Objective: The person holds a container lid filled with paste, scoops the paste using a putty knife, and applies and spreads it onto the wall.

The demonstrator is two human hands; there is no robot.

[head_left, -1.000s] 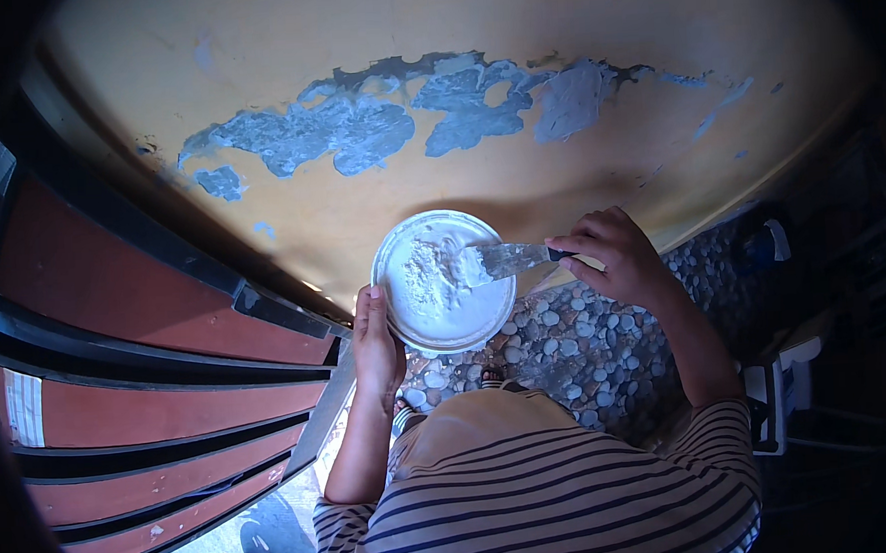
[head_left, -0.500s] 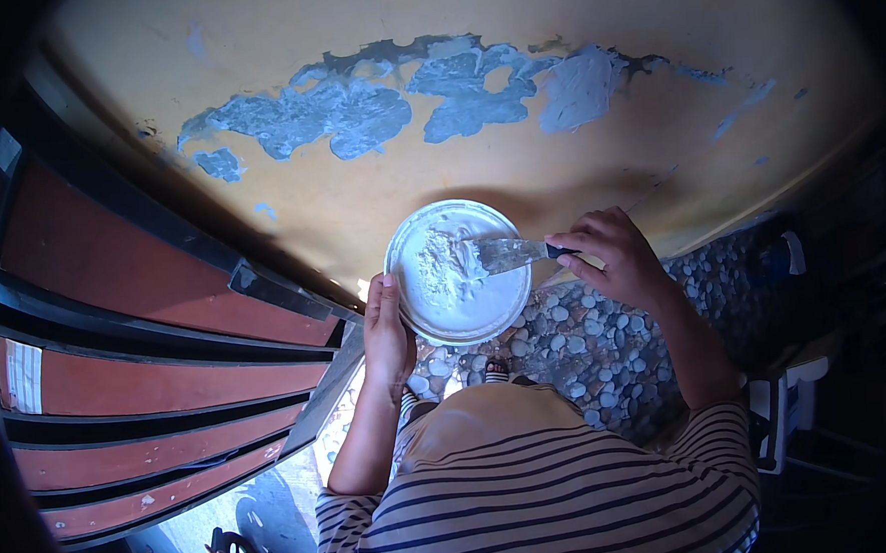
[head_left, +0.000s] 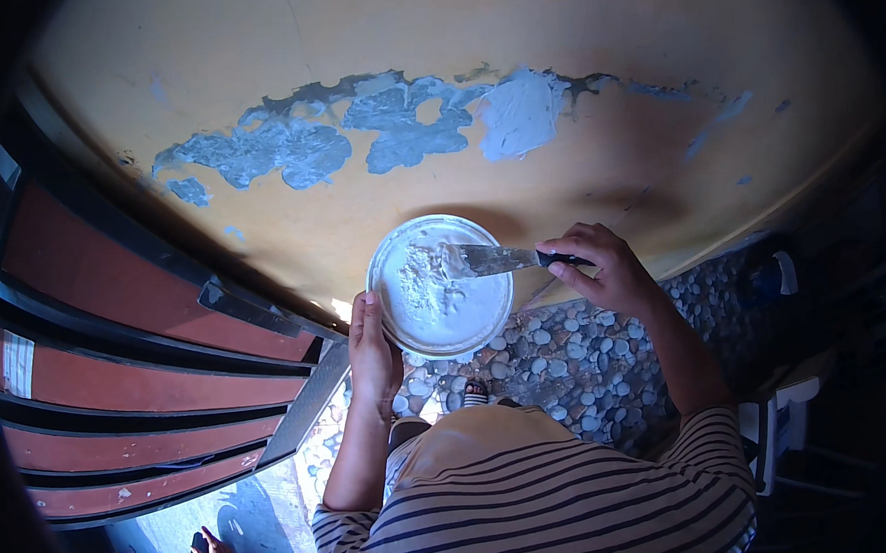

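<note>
Fingers of the right hand (head_left: 611,268) closed round the handle of a scraper (head_left: 497,261); left hand (head_left: 372,358) gripping a tub (head_left: 447,352).

Blade tip in the white paste (head_left: 417,296), near the middle of the tub, handle out past the right rim; left thumb against the tub's left edge, the other left fingers mostly hidden, so their spread cannot be told; tub between a striped shirt (head_left: 543,471) and a yellow wall (head_left: 290,224) with grey patches (head_left: 301,154); pebbled floor (head_left: 567,355) below.
</note>
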